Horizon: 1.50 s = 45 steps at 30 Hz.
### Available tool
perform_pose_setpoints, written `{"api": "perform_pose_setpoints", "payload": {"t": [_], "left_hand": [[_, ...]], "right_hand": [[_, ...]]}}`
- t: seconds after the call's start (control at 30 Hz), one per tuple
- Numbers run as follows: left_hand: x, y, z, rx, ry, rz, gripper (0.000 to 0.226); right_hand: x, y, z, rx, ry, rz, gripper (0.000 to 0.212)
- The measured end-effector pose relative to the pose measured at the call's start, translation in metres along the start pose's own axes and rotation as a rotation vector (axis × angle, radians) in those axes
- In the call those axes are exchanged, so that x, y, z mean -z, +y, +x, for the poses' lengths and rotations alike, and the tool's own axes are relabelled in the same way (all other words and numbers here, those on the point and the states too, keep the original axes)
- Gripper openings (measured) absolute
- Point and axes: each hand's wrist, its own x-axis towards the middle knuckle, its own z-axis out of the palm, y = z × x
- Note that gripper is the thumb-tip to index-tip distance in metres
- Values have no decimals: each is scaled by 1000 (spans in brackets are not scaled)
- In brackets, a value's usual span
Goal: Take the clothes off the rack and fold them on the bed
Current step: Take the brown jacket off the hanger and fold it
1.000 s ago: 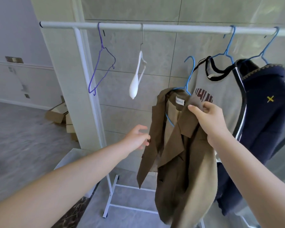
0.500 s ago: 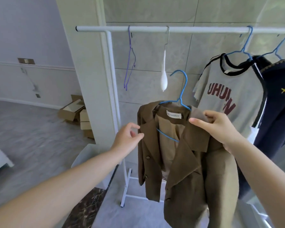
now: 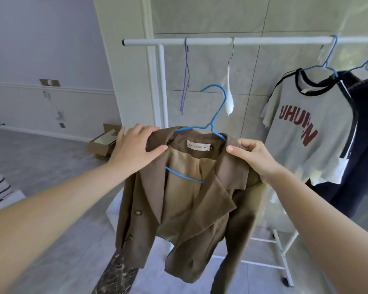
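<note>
Holding brown jacket (image 3: pixel 185 209), both hands; T-shirt (image 3: pixel 306 132) reads "UHU".

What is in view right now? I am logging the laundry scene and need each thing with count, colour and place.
brown jacket: 1, brown with tan lining, off the rack, held up in front of it
blue hanger: 1, blue, inside the jacket, hook free of the rail
rack: 1, white, against the tiled wall
purple hanger: 1, purple, empty, on the rail
white hanger: 1, white, empty, on the rail
grey T-shirt: 1, grey with dark red lettering, hanging at right
navy garment: 1, navy, hanging at far right
cardboard box: 1, brown, on the floor at left
left hand: grips the jacket's shoulder
right hand: grips the other shoulder
</note>
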Motion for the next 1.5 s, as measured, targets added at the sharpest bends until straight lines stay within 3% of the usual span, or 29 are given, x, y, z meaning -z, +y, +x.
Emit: {"api": "perform_pose_setpoints", "payload": {"t": [0.13,0.23,0.37,0.47,0.63,0.77,0.87,0.93,1.1,1.37,1.43,1.5], "left_hand": [[27,-16,12,9,-192,-65,54],[33,-26,11,72,-320,38,42],[44,-30,9,137,-181,28,34],[54,-21,11,192,-40,36,31],[68,-11,23,192,87,128,32],[79,-4,31,170,109,121,33],[85,-11,29,177,105,115,33],[87,-18,24,162,86,148,32],[94,-30,18,88,101,269,32],[118,-48,22,8,51,202,33],[123,-51,24,-15,48,217,32],[124,-54,28,-12,63,211,32]], "right_hand": [[-15,-8,18,-25,-52,18,16],[-25,-9,34,-22,-78,-47,20],[-38,-8,58,31,-27,-158,42],[-49,-6,71,92,42,-447,56],[-89,3,70,202,310,-652,84],[-105,13,77,-48,473,-553,94],[-97,23,82,-138,525,-295,80],[-85,30,84,-128,518,-212,67],[-62,35,85,62,440,-451,43],[-35,31,95,99,218,-621,50],[-35,29,97,75,128,-570,49],[-34,25,96,-29,-5,-370,48]]}}
